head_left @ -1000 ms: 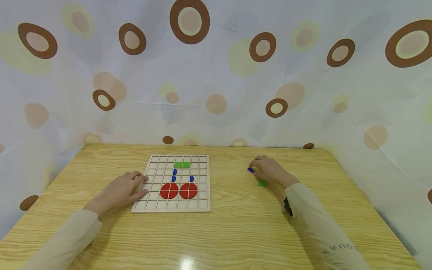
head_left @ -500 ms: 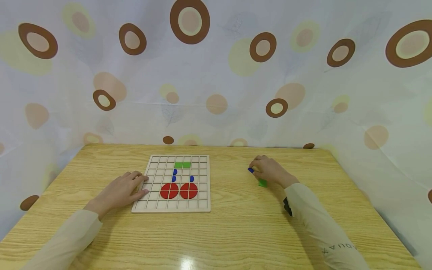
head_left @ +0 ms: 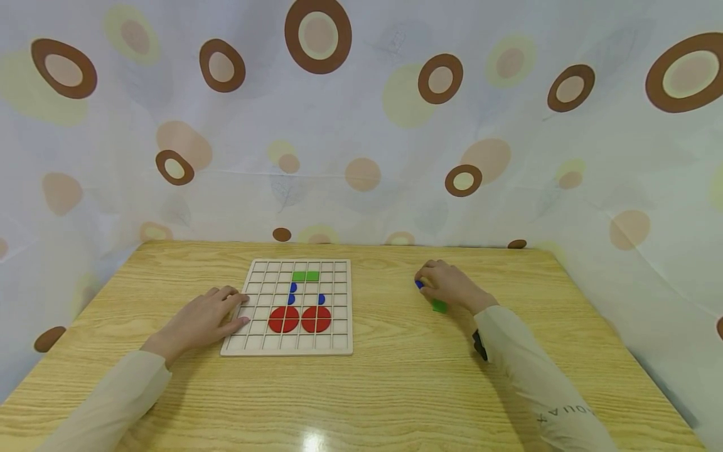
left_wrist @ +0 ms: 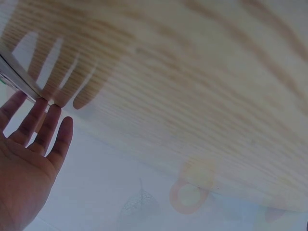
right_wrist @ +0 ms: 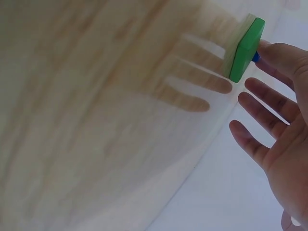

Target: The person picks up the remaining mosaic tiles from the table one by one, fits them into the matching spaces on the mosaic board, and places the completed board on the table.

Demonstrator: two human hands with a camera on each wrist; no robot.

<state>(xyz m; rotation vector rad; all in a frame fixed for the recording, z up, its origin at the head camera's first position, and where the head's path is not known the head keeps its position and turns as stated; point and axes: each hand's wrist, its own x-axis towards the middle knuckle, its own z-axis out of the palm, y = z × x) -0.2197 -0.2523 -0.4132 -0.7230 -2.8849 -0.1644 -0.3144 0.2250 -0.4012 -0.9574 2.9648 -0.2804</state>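
Observation:
A white grid board lies on the table at left. On it are two red discs made of quarter pieces, three blue half-round pieces and two green squares. My left hand rests at the board's left edge, fingers extended; in the left wrist view its fingertips meet the edge. Right of the board, my right hand pinches another blue half-round piece between thumb and index finger, mostly hidden in the right wrist view. A green piece lies on the table beneath this hand.
The wooden table stretches between and in front of the hands. A patterned cloth hangs behind the table and along both sides. A black object shows at the right sleeve's cuff.
My right hand has shifted very slightly left, and the blue piece at its fingertips has turned a little. The left hand and the board hold still.

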